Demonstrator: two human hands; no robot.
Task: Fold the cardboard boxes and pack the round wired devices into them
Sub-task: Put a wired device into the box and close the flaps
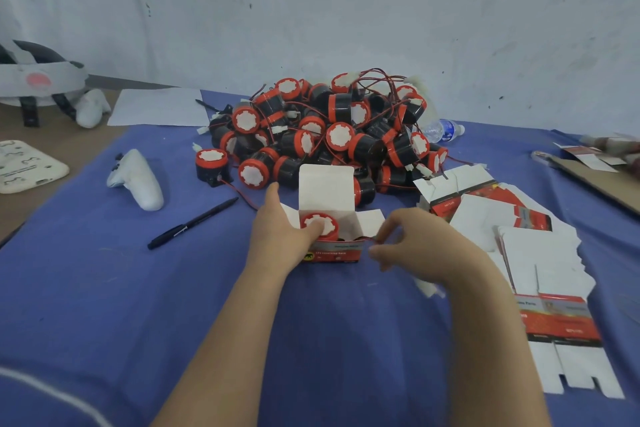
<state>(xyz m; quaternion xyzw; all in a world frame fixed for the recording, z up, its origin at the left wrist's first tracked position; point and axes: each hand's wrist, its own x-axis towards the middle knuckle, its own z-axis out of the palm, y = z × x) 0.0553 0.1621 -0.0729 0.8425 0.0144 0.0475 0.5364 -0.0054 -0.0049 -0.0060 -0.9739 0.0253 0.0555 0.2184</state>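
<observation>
A small red and white cardboard box [332,250] stands open on the blue cloth, its lid flap upright. A round red and black device [320,225] sits inside it, white face up. My left hand [280,236] grips the box's left side with the thumb pressing on the device. My right hand [408,243] pinches the device's thin wire at the box's right edge. Behind the box lies a heap of several round wired devices [329,135]. Flat unfolded boxes [533,253] are stacked to the right.
A black pen [192,224] and a white controller [138,178] lie left of the box. A water bottle [443,130] lies behind the heap. White paper [156,107], a headset [38,80] and a cardboard sheet [602,177] sit at the table's edges.
</observation>
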